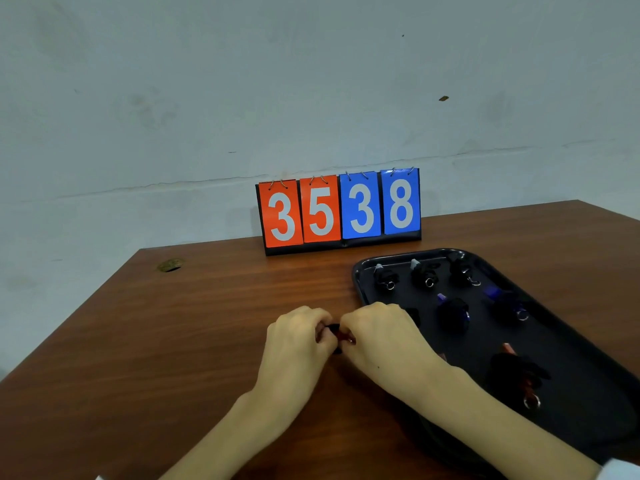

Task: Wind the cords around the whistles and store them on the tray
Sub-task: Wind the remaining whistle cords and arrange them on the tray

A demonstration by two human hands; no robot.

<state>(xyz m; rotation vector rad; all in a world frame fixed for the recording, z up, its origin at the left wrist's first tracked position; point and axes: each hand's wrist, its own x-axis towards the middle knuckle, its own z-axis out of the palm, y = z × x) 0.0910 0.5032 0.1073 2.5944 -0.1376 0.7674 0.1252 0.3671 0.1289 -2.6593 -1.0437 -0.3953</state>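
Left hand (299,337) and right hand (381,336) meet over the bench (173,341), each grip curled, pinching the red whistle (344,338); at three o'clock, the tray (575,334) holds wound whistles (424,275).

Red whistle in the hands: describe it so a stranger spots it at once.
On the brown wooden table, beside the black plastic tray, left hand and right hand meet. The red whistle held between them is the only one off the tray.

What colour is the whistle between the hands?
The whistle is red, its cord black; head view.
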